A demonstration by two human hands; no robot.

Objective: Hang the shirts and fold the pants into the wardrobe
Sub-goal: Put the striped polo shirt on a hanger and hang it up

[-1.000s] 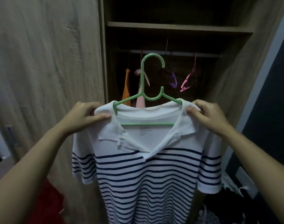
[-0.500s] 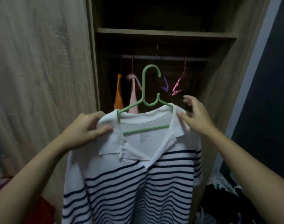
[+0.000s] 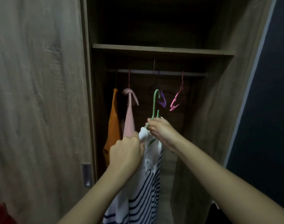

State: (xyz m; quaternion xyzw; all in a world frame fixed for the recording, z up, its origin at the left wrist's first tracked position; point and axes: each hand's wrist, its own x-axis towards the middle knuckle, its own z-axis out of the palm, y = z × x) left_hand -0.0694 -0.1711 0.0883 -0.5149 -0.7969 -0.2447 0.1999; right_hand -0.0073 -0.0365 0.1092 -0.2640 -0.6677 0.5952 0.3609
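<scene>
A white shirt with navy stripes hangs edge-on from a green hanger in front of the open wardrobe. My left hand grips the shirt's near shoulder. My right hand holds the hanger just below its hook, at the collar. The hook points up, well below the hanging rail. An orange shirt and a pink shirt hang at the rail's left.
A purple hanger and a pink hanger hang bare on the rail's right half. A wooden shelf runs above the rail. The wardrobe door stands at left, and a red cloth lies at bottom left.
The shirt has turned from facing me to edge-on and moved into the wardrobe opening. My right hand shifted from the shirt's shoulder to the hanger under its hook. The view tilted upward.
</scene>
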